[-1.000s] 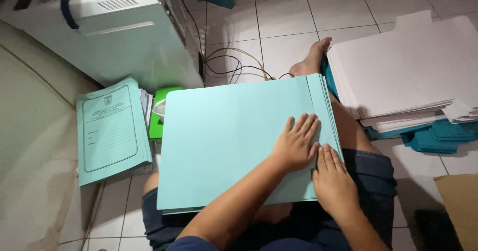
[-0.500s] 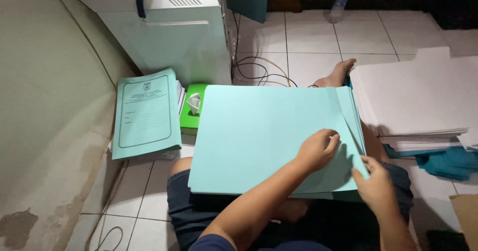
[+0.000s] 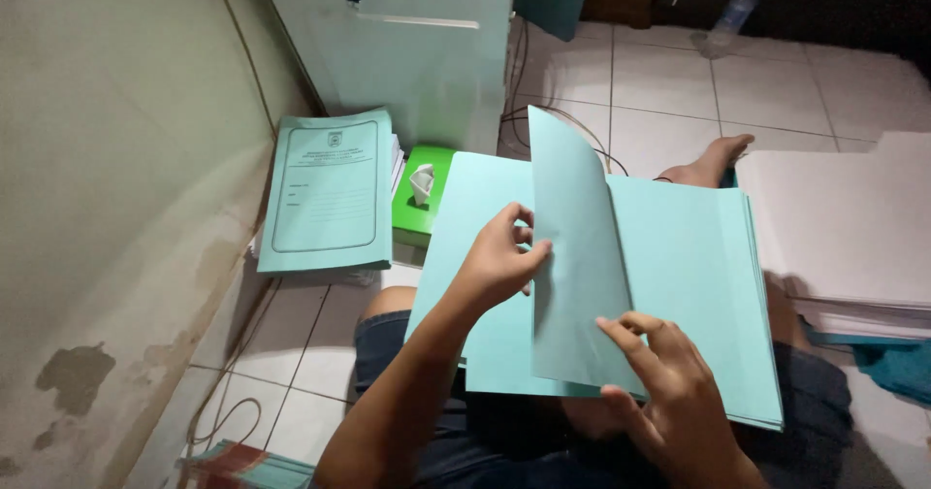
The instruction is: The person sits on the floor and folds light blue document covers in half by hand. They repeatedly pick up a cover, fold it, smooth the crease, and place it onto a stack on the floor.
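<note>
A stack of light teal paper sheets (image 3: 698, 266) lies across my lap. The top teal sheet (image 3: 572, 246) stands lifted on edge, turned toward the left like a page. My left hand (image 3: 499, 256) pinches this sheet at its left side, thumb against it. My right hand (image 3: 669, 402) touches the sheet's lower edge with its fingertips. My bare foot (image 3: 713, 159) shows beyond the stack on the white tiled floor.
A pile of teal printed covers (image 3: 330, 193) lies on the floor to the left, next to a green tissue box (image 3: 424, 193). A white appliance (image 3: 417, 43) stands behind them, with cables beside it. A stack of white sheets (image 3: 844, 237) lies to the right. A wall runs along the left.
Both hands lay flat on the stack's right edge; since then the top sheet has been lifted and swung up leftward. The view has shifted so that more wall shows.
</note>
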